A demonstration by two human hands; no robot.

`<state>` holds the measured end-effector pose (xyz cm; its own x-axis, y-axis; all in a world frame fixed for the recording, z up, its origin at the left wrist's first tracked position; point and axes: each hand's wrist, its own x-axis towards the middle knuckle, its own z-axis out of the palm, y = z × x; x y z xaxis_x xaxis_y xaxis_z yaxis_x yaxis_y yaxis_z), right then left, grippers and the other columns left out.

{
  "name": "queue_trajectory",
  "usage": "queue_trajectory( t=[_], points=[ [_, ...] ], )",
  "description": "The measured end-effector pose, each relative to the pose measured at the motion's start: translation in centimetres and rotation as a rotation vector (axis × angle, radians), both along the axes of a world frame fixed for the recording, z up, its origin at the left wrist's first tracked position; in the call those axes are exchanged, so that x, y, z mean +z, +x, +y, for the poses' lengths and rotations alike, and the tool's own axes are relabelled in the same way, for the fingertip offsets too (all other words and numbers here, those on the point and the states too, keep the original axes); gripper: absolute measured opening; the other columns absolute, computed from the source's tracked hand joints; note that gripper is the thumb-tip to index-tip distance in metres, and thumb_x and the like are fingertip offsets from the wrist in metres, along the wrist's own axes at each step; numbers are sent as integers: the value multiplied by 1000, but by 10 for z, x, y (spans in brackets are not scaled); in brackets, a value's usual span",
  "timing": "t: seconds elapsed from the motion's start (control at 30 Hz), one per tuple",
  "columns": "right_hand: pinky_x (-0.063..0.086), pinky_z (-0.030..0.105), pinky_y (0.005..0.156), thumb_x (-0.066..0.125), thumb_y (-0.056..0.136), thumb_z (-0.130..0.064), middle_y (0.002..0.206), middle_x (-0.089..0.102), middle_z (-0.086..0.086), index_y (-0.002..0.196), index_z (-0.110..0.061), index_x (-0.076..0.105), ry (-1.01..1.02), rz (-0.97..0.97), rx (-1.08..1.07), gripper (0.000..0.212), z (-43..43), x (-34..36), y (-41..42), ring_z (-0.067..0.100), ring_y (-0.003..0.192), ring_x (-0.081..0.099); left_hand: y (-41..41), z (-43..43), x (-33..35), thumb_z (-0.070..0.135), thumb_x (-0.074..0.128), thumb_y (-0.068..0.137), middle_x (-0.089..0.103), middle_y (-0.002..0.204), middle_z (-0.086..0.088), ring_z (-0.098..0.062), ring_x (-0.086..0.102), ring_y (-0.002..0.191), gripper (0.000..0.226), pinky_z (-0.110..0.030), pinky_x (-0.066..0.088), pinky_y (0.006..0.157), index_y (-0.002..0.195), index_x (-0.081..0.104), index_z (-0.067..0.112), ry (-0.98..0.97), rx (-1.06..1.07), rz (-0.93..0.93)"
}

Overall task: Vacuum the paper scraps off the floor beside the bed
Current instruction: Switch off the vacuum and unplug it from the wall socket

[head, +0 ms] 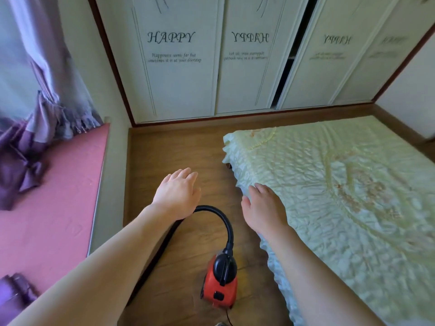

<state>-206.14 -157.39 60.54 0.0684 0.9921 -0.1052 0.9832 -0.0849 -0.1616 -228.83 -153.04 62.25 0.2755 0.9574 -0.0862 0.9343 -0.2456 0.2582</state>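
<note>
A narrow floor strip point(174, 147) is hemmed by the bed point(341, 184) at right, a pink ledge point(58, 196) at left, the wardrobe point(188, 85) ahead. The red vacuum point(220, 284) is set on it near the bed edge — long axis toward the wardrobe, hose point(222, 216) arched leftward. The left hand point(176, 194) and right hand point(263, 208) are held out, fingers point(186, 173) released.

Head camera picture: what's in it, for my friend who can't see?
Two open, empty hands reach forward: the left hand over a black hose, the right hand at the edge of a pale green bed. A red vacuum sits on the wooden floor between the arms.
</note>
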Motion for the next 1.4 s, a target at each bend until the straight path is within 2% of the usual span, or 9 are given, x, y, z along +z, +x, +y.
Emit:
queue_trajectory(
  t=[0.13,0.27,0.4,0.53,0.63,0.97,1.17,1.4],
  points=[
    [42,36,98,33,102,-31,123,58,3,114,-9,59,27,-10,-24,36,9,28,25,24,116,51,14,9,25,40,31,107,30,164,-1,-21,20,154,53,-36,16,124,156,35,19,24,6,10],
    [42,36,98,34,102,-30,125,57,4,119,-9,58,74,-17,-20,36,17,51,45,24,116,50,30,14,45,39,32,107,31,164,-1,-21,22,153,53,-37,19,123,156,35,19,40,12,-1],
    [39,35,105,34,103,-29,138,53,5,131,-8,55,114,-24,-29,41,28,70,57,25,128,45,46,25,61,41,33,107,36,161,-1,-23,27,151,53,-39,22,122,155,36,20,49,9,-10],
    [39,35,104,35,102,-29,135,56,5,129,-8,56,151,-44,-43,41,36,83,63,25,127,46,59,39,73,39,33,107,45,154,-1,-22,35,146,48,-36,26,119,149,43,19,94,-32,4],
    [37,36,107,35,102,-28,137,56,6,132,-7,56,172,-59,-70,42,39,91,69,26,129,45,66,54,82,41,33,107,39,159,0,-21,29,149,51,-37,22,122,153,38,20,114,-72,3],
    [38,37,105,32,100,-31,131,59,8,124,-6,61,203,-89,-316,45,41,99,71,28,125,48,86,117,81,40,33,106,37,161,-1,-20,28,151,53,-37,21,123,154,39,19,120,-335,-26],
    [29,34,113,32,105,-32,148,47,7,142,-8,50,162,-122,-484,48,27,105,62,25,138,37,102,134,85,39,32,107,33,163,-2,-23,26,151,53,-39,19,123,156,35,19,99,-514,-50],
    [30,35,111,34,104,-32,143,52,8,139,-9,53,178,-155,-672,46,-23,113,65,26,134,43,143,121,91,38,34,107,30,164,-5,-24,23,152,53,-38,17,123,156,34,18,96,-728,-94]
  ],
)
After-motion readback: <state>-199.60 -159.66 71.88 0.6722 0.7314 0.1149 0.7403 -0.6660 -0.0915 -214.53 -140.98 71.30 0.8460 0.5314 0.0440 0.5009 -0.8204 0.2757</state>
